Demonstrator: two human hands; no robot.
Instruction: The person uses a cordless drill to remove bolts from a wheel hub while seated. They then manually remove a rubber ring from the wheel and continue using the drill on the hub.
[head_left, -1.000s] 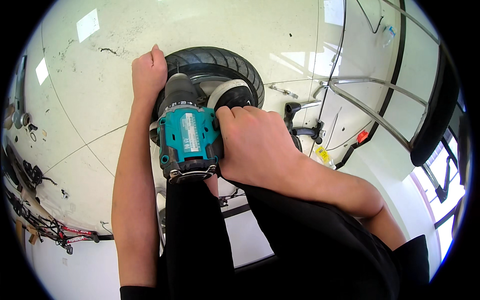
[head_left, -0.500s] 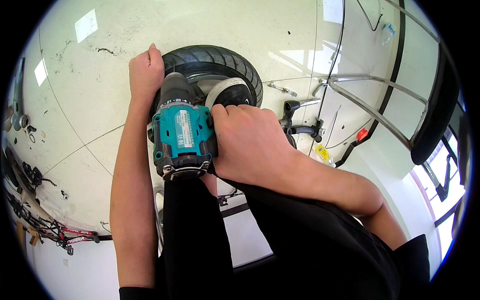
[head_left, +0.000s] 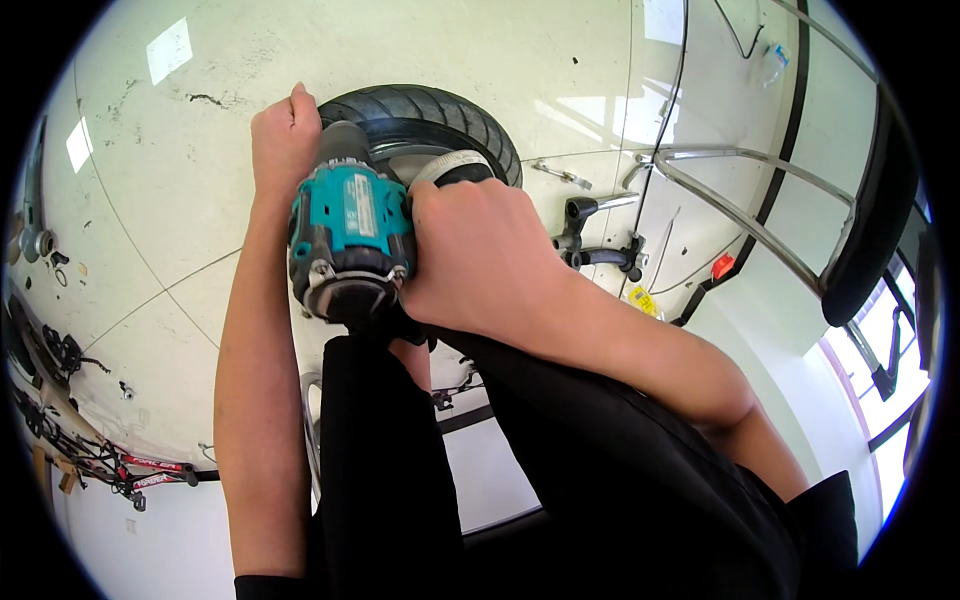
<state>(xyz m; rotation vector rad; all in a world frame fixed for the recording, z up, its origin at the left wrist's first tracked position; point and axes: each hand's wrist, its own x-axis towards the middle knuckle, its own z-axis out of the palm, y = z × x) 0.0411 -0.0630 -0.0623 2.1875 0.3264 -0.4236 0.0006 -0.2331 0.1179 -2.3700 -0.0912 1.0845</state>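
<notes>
My right hand [head_left: 490, 255] is wrapped round the grip of a teal and black cordless drill [head_left: 355, 210], whose chuck points away from me. The drill is over the left part of a small wheel with a black treaded tyre [head_left: 440, 108]. At the tyre's left edge, my left hand [head_left: 285, 140] is closed on it, the fingers partly hidden. A round black part with a pale rim [head_left: 455, 168] sits at the wheel's middle, partly behind my right hand. The drill's body hides where its tip meets the wheel.
Right of the wheel lie a small metal lever part [head_left: 562, 174] and a black and silver bike part [head_left: 600, 235] on the pale tiled floor. A chrome-framed chair [head_left: 740, 215] stands at the right. Bike parts and a red frame [head_left: 150, 465] lie at the left.
The drill has moved slightly left and away from me and tilted, so its rear end shows more. The bit, visible earlier, is hidden. My left hand keeps its place at the tyre.
</notes>
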